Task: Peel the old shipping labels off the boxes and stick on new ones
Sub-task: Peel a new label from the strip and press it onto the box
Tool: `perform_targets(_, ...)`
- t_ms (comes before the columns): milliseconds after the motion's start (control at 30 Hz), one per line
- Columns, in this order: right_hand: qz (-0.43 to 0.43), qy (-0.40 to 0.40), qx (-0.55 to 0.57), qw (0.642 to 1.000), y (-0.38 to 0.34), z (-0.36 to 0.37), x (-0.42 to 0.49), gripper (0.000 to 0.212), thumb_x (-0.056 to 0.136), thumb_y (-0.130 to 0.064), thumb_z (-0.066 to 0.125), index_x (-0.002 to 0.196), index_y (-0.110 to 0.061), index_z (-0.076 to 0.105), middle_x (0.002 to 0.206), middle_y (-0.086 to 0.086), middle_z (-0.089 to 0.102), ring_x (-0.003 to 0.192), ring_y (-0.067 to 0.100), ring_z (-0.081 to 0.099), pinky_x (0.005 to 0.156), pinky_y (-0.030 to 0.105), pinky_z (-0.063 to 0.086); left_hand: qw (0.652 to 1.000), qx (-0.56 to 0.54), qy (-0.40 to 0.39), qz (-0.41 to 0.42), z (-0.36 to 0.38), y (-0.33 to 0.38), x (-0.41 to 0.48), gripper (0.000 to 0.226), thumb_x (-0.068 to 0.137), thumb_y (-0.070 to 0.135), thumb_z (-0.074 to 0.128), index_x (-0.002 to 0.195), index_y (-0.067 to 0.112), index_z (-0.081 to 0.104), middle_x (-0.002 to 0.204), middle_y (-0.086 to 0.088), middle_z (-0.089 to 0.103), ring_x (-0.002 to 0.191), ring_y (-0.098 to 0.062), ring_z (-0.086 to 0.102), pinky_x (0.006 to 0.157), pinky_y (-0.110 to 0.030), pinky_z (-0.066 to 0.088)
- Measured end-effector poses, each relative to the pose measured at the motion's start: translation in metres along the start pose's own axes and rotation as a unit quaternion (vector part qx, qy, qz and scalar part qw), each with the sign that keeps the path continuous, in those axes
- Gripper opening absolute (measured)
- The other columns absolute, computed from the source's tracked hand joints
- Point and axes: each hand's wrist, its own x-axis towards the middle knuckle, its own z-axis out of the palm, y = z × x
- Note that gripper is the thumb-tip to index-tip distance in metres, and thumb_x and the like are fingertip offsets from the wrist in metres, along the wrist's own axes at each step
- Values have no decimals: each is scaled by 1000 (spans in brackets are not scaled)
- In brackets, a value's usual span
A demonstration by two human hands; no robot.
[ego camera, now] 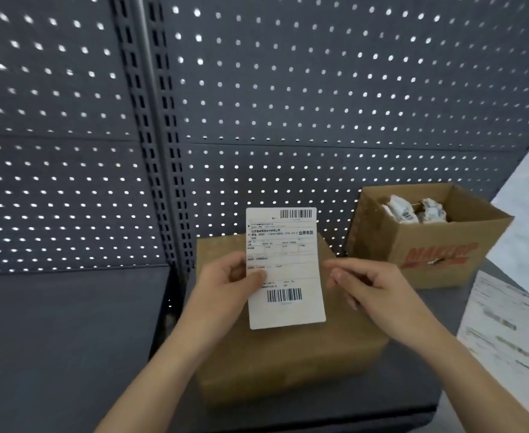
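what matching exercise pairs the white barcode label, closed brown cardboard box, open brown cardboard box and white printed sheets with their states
1 white barcode label
2 closed brown cardboard box
3 open brown cardboard box
4 white printed sheets

a holds crumpled paper
b pinched by left hand
c flat at far right
d below the held label

Pairs: 1-b, 2-d, 3-a, 4-c

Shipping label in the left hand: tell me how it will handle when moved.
Probably very light: the left hand holds the shipping label upright with just a thumb pinch at one edge. It looks flat unsupported, so likely slightly stiff, though thin enough to bend easily. Any exposed adhesive could grab the closed box on contact.
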Motion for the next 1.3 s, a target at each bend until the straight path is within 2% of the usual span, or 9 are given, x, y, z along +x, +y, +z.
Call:
perform_targets(133, -8, -38, -7, 999, -4, 16, 14, 20, 98, -17, 57, 103, -24, 75, 60, -17, 60, 55, 4, 47, 55, 16, 39, 1000, 11, -2, -1, -15, -5, 4, 22, 96, 4, 58, 109, 16, 70, 101, 9, 76, 95, -7, 72, 74, -16, 55)
perform_targets(333, -9, -78, -25, 997, -6, 16, 29, 18, 96, -18, 61, 95, -27, 76, 72, -22, 69, 58, -2, 55, 56, 11, 40, 1000, 29, 8, -7, -12, -7, 8, 22, 95, 5, 59, 111, 17, 69, 101, 9, 76, 94, -6, 72, 70, -13, 54)
perform_targets(533, -31, -98, -53, 993, 1, 5, 36, 16, 95, -20, 62, 94, -29, 76, 93, -22, 73, 84, -7, 66, 70, 9, 47, 992, 119, 36, 35, 5, -9, 5, 24, 96, 9, 60, 114, 23, 69, 102, 17, 74, 95, -3, 70, 80, -21, 56)
perform_targets(600, -37, -104, -50, 993, 3, 4, 38, 16, 95, -20, 62, 92, -27, 76, 89, -22, 73, 78, -8, 65, 66, 8, 46, 987, 146, 57, 39, 8, -9, 2, 26, 95, 10, 62, 114, 26, 69, 102, 20, 73, 94, -1, 70, 81, -24, 58)
perform_targets(767, -46, -103, -21, 993, 4, 4, 42, 15, 94, -14, 64, 87, -19, 76, 73, -20, 71, 61, -7, 59, 56, 7, 42, 968, 232, 86, 48, 11, -7, -8, 37, 92, 9, 65, 109, 42, 65, 95, 29, 70, 88, 4, 67, 76, -18, 56)
perform_targets(967, -42, -96, 20, 994, 2, 8, 45, 16, 94, -10, 63, 84, -15, 74, 65, -18, 68, 53, -3, 56, 51, 8, 40, 969, 211, 117, 52, 3, 0, -9, 63, 88, 8, 69, 132, 51, 52, 88, 4, 70, 81, -10, 67, 78, -21, 55)
perform_targets(1067, -48, -81, 19, 995, 2, 7, 44, 15, 93, -11, 64, 84, -17, 74, 70, -14, 70, 55, -4, 57, 52, 9, 42, 973, 196, 110, 57, 3, 1, -9, 61, 89, 6, 68, 128, 51, 56, 88, -1, 71, 84, -19, 69, 85, -29, 57)
perform_targets(1200, -32, -89, 24, 995, 4, 6, 41, 15, 93, -11, 64, 83, -16, 74, 60, -16, 66, 51, -3, 53, 51, 9, 39, 977, 181, 103, 53, 7, 0, -12, 56, 91, 7, 67, 128, 48, 55, 85, 8, 74, 82, -6, 70, 79, -17, 53)
perform_targets(1300, -21, -100, 29, 994, 6, 5, 38, 15, 94, -11, 63, 84, -14, 74, 58, -17, 64, 50, -3, 52, 51, 10, 40, 977, 174, 108, 52, 10, -1, -14, 55, 90, 9, 68, 118, 54, 53, 85, 12, 75, 82, -5, 71, 78, -16, 54)
